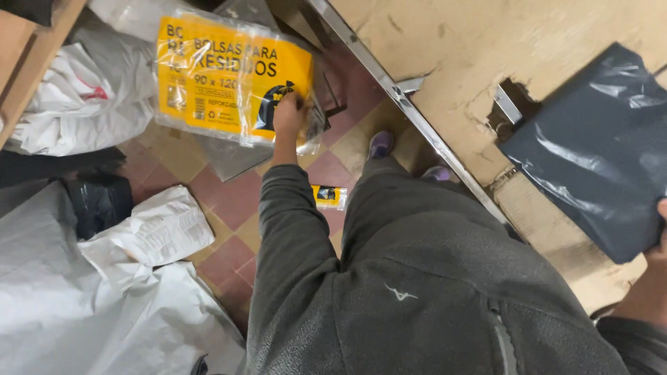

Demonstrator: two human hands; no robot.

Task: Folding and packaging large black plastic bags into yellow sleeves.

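At the far left, loose white plastic sacks [83, 97] lie crumpled beside a wooden shelf edge [31, 62], and more white sheeting [104, 312] is heaped on the tiled floor [229, 201] below, soft and creased, with a dark bag [101, 201] wedged between the heaps. The floor is a checker of red and tan tiles, hard and dull.

Next comes the yellow pack of bags [222, 76], a flat rectangular packet in glossy clear film, resting tilted over the floor near the shelf. The left hand [288, 114] reaches down to its right-hand edge, grip pinching the film near the lower corner. The film looks slick; a pinch so close to one corner could slip, or the packet could swing and sag, since its weight hangs to the left of the hold. A small yellow and black label [328, 196] lies on the floor just below the arm, and shoes [381, 144] stand close by.

To the right, the counter [528, 42] is worn board with a metal edge strip and a broken hole. The grey mailer bag [597, 149] lies over its right edge, smooth and wrinkled; the right hand [660, 232] holds its lower corner, grip closed on it, mostly out of frame. Held so lightly, it could slide off.
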